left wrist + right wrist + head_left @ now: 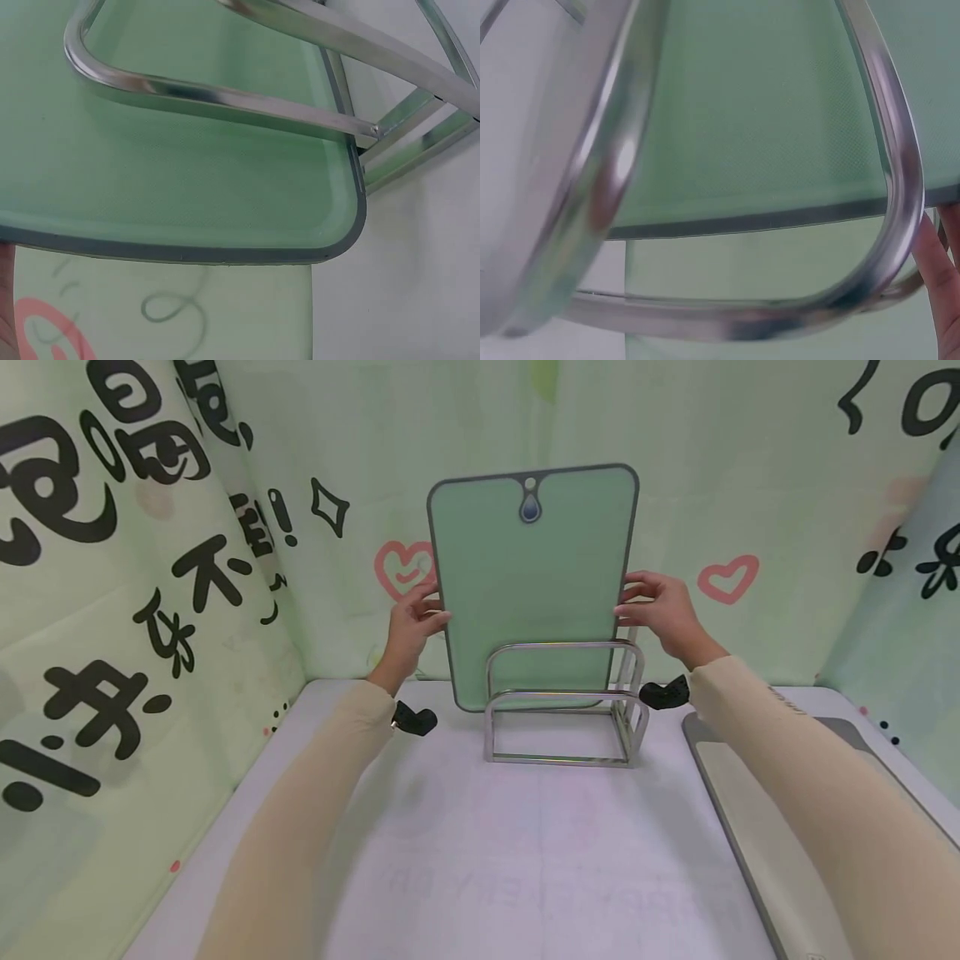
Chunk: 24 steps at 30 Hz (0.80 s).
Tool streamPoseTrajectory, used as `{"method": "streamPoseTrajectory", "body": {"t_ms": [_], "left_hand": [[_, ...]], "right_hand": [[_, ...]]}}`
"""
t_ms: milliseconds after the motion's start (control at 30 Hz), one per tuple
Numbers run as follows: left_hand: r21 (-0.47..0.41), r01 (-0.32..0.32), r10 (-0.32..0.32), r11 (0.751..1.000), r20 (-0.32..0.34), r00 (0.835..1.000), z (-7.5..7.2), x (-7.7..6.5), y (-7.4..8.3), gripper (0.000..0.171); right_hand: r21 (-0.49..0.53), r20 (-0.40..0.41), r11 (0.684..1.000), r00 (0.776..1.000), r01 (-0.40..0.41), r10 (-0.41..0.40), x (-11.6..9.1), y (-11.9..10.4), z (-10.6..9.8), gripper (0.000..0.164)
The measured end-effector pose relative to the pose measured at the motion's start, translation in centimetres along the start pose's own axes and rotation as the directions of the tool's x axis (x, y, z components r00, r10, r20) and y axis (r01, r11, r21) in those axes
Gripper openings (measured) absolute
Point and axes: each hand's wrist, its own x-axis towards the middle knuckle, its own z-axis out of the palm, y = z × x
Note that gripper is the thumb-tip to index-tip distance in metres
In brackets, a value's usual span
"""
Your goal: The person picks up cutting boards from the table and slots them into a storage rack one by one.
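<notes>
A green cutting board [532,577] with a grey rim and a hanging hole at its top stands nearly upright, leaning slightly to one side. My left hand [408,631] pinches its left edge, and my right hand [663,610] holds the right edge at about the same height. The board's lower part is behind two front hoops of a shiny metal rack [562,695]; its lower left corner [341,232] juts out past the rack. In the right wrist view, fingers [937,270] touch the grey rim beside a hoop. Most of the left hand is outside the left wrist view.
A larger beige board with a grey rim [708,727] lies flat on the white table [465,860] at the right, partly under my right forearm. Pale green printed curtains [337,435] enclose the table at the back and sides.
</notes>
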Motion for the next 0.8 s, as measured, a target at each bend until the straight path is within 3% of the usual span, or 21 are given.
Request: {"method": "streamPoseTrajectory", "body": {"t_ms": [167, 567, 800], "left_hand": [[-0.023, -0.007, 0.007, 1.000, 0.005, 1.000, 0.7, 0.2, 0.0, 0.045], [-0.003, 0.048, -0.048, 0.999, -0.007, 0.999, 2.1, 0.6, -0.2, 0.045], [0.007, 0.048, -0.048, 0.999, -0.005, 0.999, 2.8, 0.6, -0.1, 0.046]], "right_hand": [[0.007, -0.009, 1.000, 1.000, 0.013, -0.012, -0.2, 0.1, -0.6, 0.049], [0.004, -0.022, 1.000, 0.999, 0.029, -0.029, -0.5, 0.6, -2.0, 0.045], [-0.013, -0.035, 1.000, 0.999, -0.003, 0.002, -0.6, 0.4, -2.5, 0.046]]}}
